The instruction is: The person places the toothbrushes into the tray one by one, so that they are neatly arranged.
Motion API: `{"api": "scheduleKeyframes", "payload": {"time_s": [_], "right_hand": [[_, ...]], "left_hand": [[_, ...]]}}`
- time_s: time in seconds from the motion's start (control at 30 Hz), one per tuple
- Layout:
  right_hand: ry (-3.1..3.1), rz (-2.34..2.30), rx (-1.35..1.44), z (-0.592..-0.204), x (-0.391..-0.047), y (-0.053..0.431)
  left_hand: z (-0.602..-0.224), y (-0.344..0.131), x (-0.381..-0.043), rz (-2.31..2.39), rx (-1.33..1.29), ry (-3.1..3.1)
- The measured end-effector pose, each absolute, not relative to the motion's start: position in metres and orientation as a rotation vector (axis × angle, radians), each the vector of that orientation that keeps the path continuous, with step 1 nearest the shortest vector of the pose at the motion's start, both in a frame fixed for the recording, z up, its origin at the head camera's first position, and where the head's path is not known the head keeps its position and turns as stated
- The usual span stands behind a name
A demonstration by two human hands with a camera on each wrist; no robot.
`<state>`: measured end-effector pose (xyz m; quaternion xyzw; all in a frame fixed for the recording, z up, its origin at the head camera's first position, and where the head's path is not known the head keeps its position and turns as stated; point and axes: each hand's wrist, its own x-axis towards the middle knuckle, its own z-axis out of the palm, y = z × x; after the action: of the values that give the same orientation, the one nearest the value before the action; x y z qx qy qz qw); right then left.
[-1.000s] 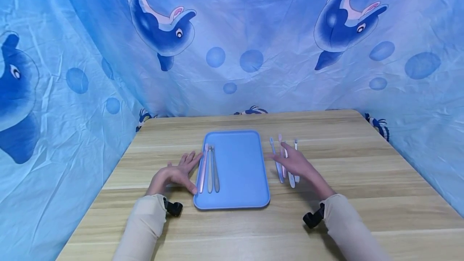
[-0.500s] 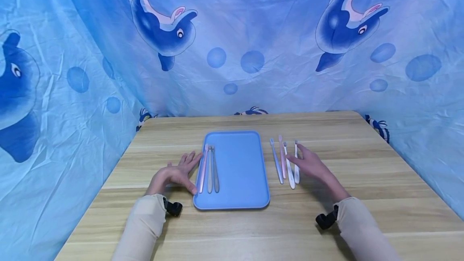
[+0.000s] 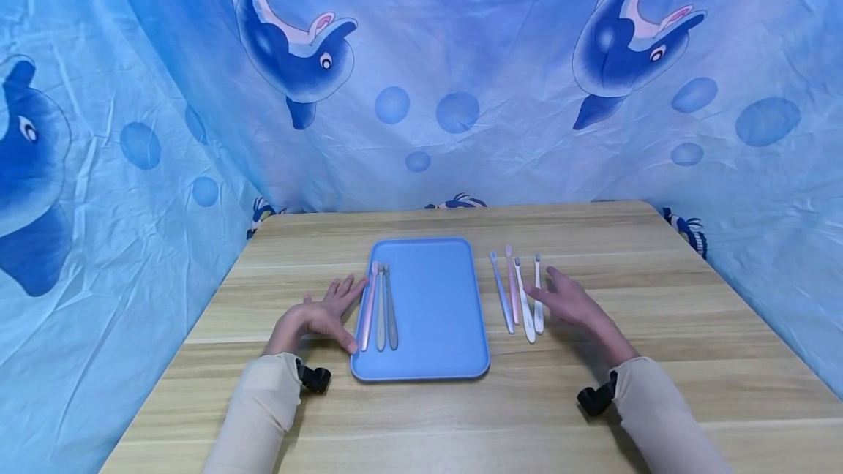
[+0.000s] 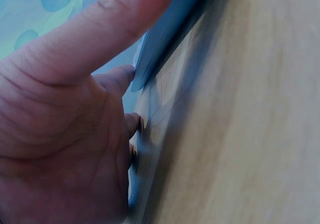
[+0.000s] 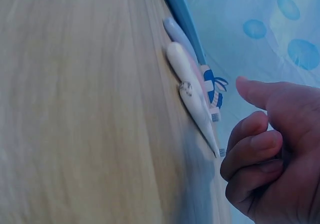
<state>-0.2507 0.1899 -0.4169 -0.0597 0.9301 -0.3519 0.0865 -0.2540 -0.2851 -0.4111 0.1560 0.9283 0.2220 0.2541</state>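
My left hand (image 3: 323,313) rests with spread fingers against the left rim of a blue tray (image 3: 437,313); the left wrist view shows the thumb (image 4: 95,38) by the rim. Inside the tray, along its left side, lie a pink toothbrush (image 3: 370,307) and two grey toothbrushes (image 3: 381,313). To the tray's right, on the table, are a blue toothbrush (image 3: 503,295), another pink toothbrush (image 3: 512,285) and two white toothbrushes (image 3: 526,306). My right hand (image 3: 571,307) is beside the rightmost white one, thumb and index finger apart, other fingers loosely curled, holding nothing.
A wooden table (image 3: 421,430) bears everything. Behind it and on both sides hangs a blue curtain (image 3: 500,159) printed with dolphins and bubbles. A black wrist camera (image 3: 316,379) sits on each sleeve.
My right hand has moved right, from above the middle toothbrushes to the rightmost white one, and its fingers have shifted slightly since. The left hand and tray look unmoved.
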Motion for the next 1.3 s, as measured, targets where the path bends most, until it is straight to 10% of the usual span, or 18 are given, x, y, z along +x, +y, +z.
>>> {"api": "scheduleKeyframes", "payload": {"time_s": [1.3], "right_hand": [[2.591, -1.036, -0.012, -0.423, -0.254, 0.2]], "left_hand": [[-0.421, -0.29, -0.26, 0.611, 0.418, 2.525]]}}
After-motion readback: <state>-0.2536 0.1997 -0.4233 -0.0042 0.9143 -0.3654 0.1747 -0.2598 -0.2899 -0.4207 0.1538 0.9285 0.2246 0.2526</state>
